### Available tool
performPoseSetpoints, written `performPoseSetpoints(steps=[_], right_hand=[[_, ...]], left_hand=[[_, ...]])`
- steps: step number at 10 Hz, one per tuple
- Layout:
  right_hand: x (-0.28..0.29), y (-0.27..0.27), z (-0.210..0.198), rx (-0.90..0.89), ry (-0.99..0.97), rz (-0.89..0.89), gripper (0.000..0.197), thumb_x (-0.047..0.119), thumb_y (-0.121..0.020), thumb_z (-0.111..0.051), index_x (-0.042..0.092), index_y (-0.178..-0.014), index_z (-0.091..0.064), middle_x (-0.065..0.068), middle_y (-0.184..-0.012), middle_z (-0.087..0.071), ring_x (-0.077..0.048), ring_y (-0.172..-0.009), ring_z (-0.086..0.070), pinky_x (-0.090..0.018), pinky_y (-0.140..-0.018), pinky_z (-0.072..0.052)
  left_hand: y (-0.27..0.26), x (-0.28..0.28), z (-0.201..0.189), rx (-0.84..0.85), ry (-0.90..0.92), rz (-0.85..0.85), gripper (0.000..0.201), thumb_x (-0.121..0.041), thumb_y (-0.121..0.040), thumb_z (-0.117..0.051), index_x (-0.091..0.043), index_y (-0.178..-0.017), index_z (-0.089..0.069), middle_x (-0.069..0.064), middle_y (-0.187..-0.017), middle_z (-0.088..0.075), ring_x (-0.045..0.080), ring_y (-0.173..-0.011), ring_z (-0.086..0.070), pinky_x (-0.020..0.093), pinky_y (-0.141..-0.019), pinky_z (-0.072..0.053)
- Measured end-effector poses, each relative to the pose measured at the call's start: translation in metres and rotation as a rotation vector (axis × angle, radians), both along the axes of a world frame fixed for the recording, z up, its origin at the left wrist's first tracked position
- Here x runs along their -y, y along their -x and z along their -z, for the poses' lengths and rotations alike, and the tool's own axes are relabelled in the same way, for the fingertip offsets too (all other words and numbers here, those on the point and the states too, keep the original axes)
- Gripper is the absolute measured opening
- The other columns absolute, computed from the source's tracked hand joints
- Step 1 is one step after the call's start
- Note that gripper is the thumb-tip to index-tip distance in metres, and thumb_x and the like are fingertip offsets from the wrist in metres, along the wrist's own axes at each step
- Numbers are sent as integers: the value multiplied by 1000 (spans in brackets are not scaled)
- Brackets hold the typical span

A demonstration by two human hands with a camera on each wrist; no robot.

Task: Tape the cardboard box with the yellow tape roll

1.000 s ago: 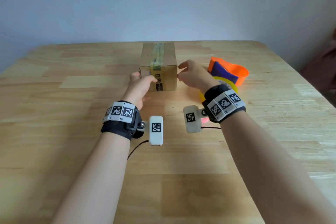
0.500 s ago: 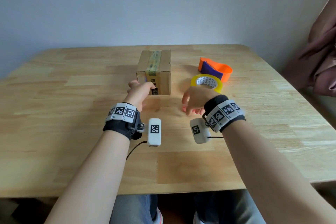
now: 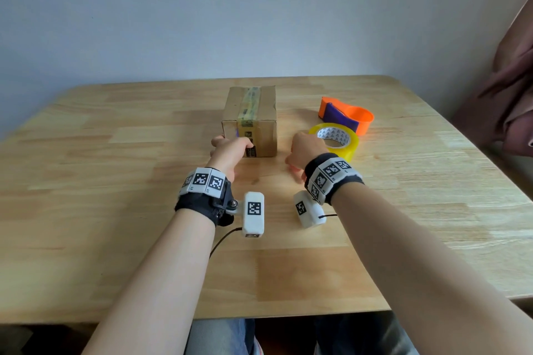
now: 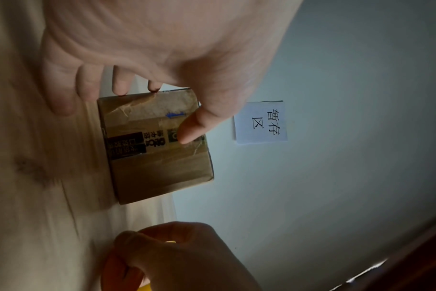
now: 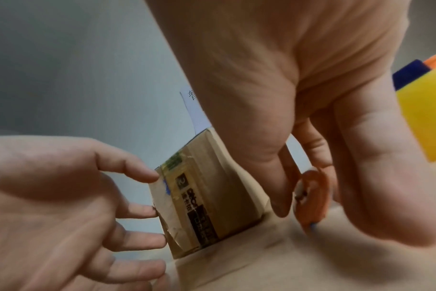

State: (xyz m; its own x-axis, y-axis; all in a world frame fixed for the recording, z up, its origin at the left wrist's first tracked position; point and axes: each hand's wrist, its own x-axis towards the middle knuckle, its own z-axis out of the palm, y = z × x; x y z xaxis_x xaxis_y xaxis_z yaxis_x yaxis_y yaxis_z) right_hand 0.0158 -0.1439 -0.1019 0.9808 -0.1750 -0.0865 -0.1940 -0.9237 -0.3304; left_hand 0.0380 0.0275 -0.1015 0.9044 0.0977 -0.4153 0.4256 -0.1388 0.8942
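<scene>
Two bare hands work at a pale wooden worktop (image 3: 115, 210), seen from above and from each wrist. A small cardboard box (image 3: 250, 121) sits near the middle, toward the far edge, with a strip of yellowish tape already along its top and down its near face. The left hand (image 3: 229, 153) steadies the box at its near left corner — four fingertips (image 4: 120, 86) touch the left side and the thumb presses the taped near face, fingers nearly straight. The right hand (image 3: 305, 150) hovers low over the worktop just right of the box, not touching it, fingers curled round a small orange object (image 5: 311, 196), perhaps a little cutter; blur makes that uncertain. Just behind the right hand lies the yellow tape roll (image 3: 336, 138), flat on its side, and beyond it an orange and purple tape dispenser (image 3: 346, 117). A paper note (image 4: 260, 123) hangs on the wall.

Judging by its size, the box is probably light and stiff, likely to slide unless held down at its edges or corners. The roll looks rigid and is best taken through its open core or round its rim — the glossy tape may cling to fingers.
</scene>
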Motion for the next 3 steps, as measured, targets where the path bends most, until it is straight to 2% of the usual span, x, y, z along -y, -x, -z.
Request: performPoseSetpoints(steps=[1,2,3], right_hand=[[0,-1,-3,-29,31,5,15,7,-89,-61,5,-98,-72,-13,-98,-76,-33,-89,-73,-33,-71,-56],[0,0,-11,-76,49,-1,14,11,-88,-63,5,-97,-71,-11,-96,-75,-32,-92,-71,-34,-72,-55],[5,5,-21,-56,58,28,9,12,-88,-64,6,-89,-58,-12,-88,-65,-32,-89,-67,-33,-68,-50]], left_hand=[[2,-2,-1,-5,6,1,82,-19,-89,-68,-21,-154,-18,12,-154,-34,31,-136,-40,54,-103,-49],[5,-2,-4,-7,25,15,79,-18,-90,-67,-20,-154,-19,12,-153,-35,32,-135,-41,55,-106,-47],[9,-4,-6,31,-4,5,79,-20,-88,-68,-20,-152,-22,14,-152,-35,34,-134,-42,56,-106,-47]])
